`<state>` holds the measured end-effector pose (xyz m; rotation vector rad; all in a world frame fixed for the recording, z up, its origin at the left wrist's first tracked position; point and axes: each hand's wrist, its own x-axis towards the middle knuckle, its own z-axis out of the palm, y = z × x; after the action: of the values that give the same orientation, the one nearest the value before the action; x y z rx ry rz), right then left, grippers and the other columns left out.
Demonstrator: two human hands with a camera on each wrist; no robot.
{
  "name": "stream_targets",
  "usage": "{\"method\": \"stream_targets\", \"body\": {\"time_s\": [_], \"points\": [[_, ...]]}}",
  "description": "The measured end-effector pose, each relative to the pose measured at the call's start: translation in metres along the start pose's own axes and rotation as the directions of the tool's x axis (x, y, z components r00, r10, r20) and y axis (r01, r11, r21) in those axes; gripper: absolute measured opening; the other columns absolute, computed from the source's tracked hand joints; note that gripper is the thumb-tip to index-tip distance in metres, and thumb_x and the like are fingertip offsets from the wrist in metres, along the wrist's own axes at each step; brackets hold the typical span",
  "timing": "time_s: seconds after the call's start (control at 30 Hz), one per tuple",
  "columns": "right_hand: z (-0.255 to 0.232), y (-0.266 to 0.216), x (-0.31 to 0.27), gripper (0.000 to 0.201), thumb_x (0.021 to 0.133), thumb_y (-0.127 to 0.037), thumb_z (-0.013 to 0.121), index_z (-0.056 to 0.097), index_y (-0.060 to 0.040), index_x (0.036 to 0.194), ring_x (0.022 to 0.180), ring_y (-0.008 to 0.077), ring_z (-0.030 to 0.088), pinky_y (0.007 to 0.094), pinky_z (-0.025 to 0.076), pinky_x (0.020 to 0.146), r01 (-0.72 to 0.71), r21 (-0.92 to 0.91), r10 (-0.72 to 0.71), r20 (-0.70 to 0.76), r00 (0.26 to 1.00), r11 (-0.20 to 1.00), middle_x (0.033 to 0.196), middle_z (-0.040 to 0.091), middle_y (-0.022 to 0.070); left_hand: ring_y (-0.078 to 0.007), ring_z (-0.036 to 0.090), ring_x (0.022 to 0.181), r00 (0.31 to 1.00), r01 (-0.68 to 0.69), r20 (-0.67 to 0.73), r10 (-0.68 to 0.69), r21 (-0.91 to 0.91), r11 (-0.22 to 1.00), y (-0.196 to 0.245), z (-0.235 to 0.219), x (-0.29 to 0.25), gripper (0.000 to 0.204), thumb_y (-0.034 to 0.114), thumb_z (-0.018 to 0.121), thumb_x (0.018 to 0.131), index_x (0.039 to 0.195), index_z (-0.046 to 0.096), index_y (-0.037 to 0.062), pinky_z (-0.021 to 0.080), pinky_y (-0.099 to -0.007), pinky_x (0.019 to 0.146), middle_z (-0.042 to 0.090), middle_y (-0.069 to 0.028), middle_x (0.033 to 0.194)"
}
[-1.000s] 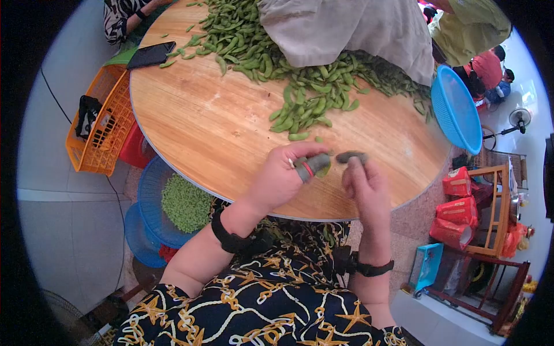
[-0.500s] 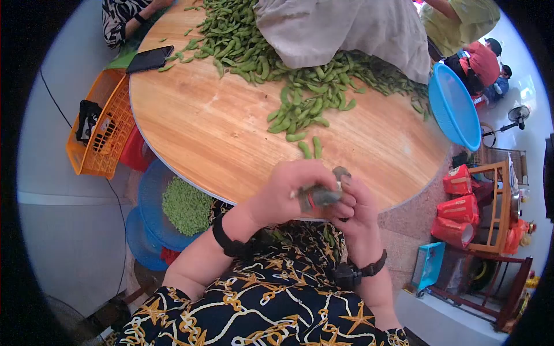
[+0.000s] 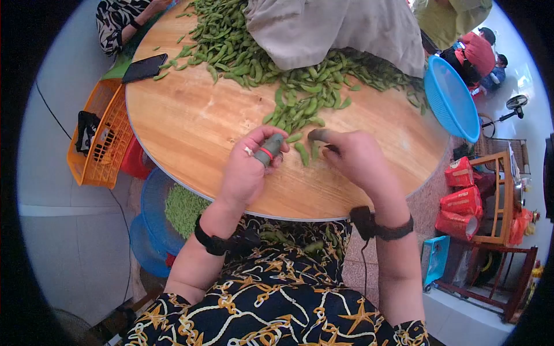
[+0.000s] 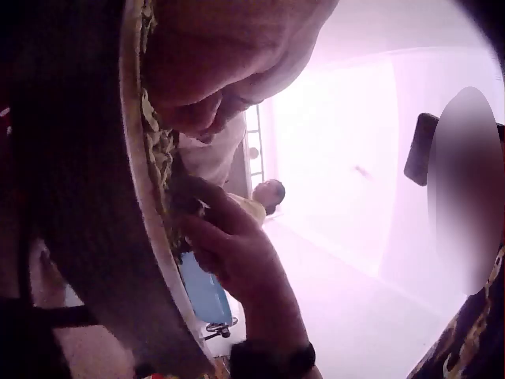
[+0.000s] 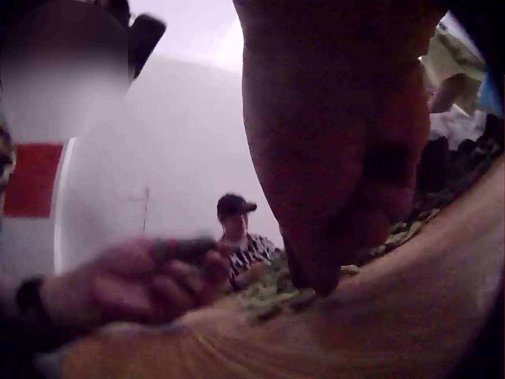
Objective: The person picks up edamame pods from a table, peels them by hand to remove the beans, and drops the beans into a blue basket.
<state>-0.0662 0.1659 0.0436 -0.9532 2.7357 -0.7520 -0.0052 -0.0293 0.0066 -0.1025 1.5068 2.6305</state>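
Observation:
On the round wooden table [image 3: 190, 121], green bean pods [image 3: 228, 49] lie heaped, with a small cluster [image 3: 291, 112] trailing towards me. My right hand [image 3: 358, 158] reaches over the near end of that trail, a grey-covered fingertip right at a single pod [image 3: 314, 151]. Beside it lies another pod [image 3: 302, 154]. Left of these, my left hand [image 3: 245, 173] is held above the table with its fingers loosely curled and no pod showing in it. A grey cover with a red band wraps its thumb. In the right wrist view the right fingers [image 5: 319, 272] point down at the tabletop.
Grey cloth [image 3: 340, 29] covers part of the heap. A blue basket [image 3: 453, 101] leans at the right edge, and a phone [image 3: 144, 68] lies at the left. Below left are an orange crate [image 3: 86, 164] and a blue basin [image 3: 153, 199] of shelled beans. Other people sit across the table.
My hands came together over the near table edge, then parted. The left has moved left, and the right has reached forward to the loose pods. The pod seen earlier in the left hand no longer shows.

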Motion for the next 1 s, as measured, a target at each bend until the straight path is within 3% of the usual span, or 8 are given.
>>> {"method": "stream_targets", "body": {"time_s": [0.13,0.27,0.33,0.37,0.47,0.67,0.83,1.0], "points": [[-0.002,-0.003,0.011,0.018,0.075,-0.017,0.057,0.061,-0.0105,0.091,0.063,0.0337,0.056,0.0431,0.045,0.055,0.061,-0.381,-0.019,0.114,0.993,0.922,0.069,0.058,0.0179,-0.0059,0.046,0.066,0.999,0.037,-0.012,-0.038,-0.026,0.999,-0.003,0.009,0.001,0.025,-0.001,0.042,0.082,0.105,0.050,0.0052,0.034,-0.0151,0.053,0.053,-0.0012,0.084],[0.000,0.002,-0.004,0.012,0.076,-0.015,0.057,0.062,-0.0088,0.086,0.058,0.0312,0.058,0.0386,0.046,0.052,0.124,-0.303,-0.120,0.030,0.992,0.945,0.064,0.058,0.0165,-0.0057,0.047,0.066,0.998,0.013,-0.056,-0.016,-0.047,0.999,-0.006,0.013,0.004,0.024,0.003,0.047,0.084,0.108,0.049,0.0048,0.035,-0.0151,0.054,0.053,-0.0005,0.084],[0.001,-0.001,-0.018,0.013,0.078,-0.016,0.060,0.062,-0.0068,0.086,0.053,0.0213,0.057,0.0315,0.046,0.052,-0.055,0.200,0.075,-0.098,0.992,0.978,0.063,0.060,0.0098,-0.0056,0.048,0.065,0.999,0.049,-0.025,-0.048,0.026,0.998,-0.007,0.015,0.001,0.027,0.007,0.054,0.084,0.110,0.049,0.0044,0.037,-0.0151,0.056,0.053,0.0007,0.086],[0.001,-0.005,-0.023,0.013,0.078,-0.016,0.060,0.062,-0.0068,0.086,0.053,0.0213,0.057,0.0315,0.046,0.052,-0.054,0.198,0.075,-0.097,0.993,0.979,0.063,0.060,0.0098,-0.0056,0.048,0.065,0.999,0.048,-0.026,-0.047,0.024,0.999,-0.008,0.015,-0.001,0.027,0.007,0.054,0.084,0.110,0.049,0.0044,0.037,-0.0151,0.056,0.053,0.0007,0.086],[0.002,-0.022,-0.031,0.016,0.083,-0.018,0.060,0.060,-0.0023,0.082,0.059,0.0045,0.047,0.0205,0.040,0.054,-0.291,0.720,0.309,0.111,0.945,0.630,0.066,0.054,-0.0043,-0.0053,0.050,0.065,0.978,0.190,0.114,-0.177,-0.109,0.976,-0.009,0.016,0.000,0.029,0.010,0.061,0.081,0.108,0.052,0.0041,0.038,-0.0155,0.057,0.055,0.0016,0.085],[0.012,-0.032,-0.041,0.024,0.092,-0.025,0.046,0.051,-0.0072,0.076,0.054,0.0037,0.039,0.0190,0.032,0.048,-0.341,0.880,0.245,0.268,0.932,0.330,0.062,0.045,-0.0047,-0.0043,0.049,0.070,0.999,0.012,0.053,-0.005,-0.131,0.991,-0.013,0.024,0.001,0.012,0.012,0.063,0.082,0.089,0.059,0.0031,0.040,-0.0192,0.062,0.056,0.0014,0.075],[0.016,-0.032,-0.039,0.022,0.093,-0.022,0.044,0.050,-0.0070,0.078,0.053,0.0037,0.039,0.0184,0.031,0.047,-0.371,0.902,0.239,0.318,0.917,0.222,0.065,0.046,-0.0041,-0.0043,0.050,0.071,0.997,-0.067,-0.023,0.078,0.308,0.949,-0.010,0.024,0.001,0.010,0.011,0.062,0.082,0.085,0.057,0.0023,0.041,-0.0196,0.063,0.057,0.0008,0.076],[0.026,-0.029,-0.043,0.016,0.092,-0.019,0.046,0.052,-0.0079,0.081,0.050,0.0026,0.038,0.0166,0.028,0.044,-0.347,0.926,0.224,0.310,0.924,0.148,0.065,0.048,-0.0039,-0.0046,0.050,0.072,0.981,-0.081,0.186,0.063,0.095,0.992,-0.014,0.015,0.003,0.009,0.010,0.060,0.082,0.088,0.057,0.0027,0.042,-0.0198,0.064,0.056,0.0008,0.079]]}}
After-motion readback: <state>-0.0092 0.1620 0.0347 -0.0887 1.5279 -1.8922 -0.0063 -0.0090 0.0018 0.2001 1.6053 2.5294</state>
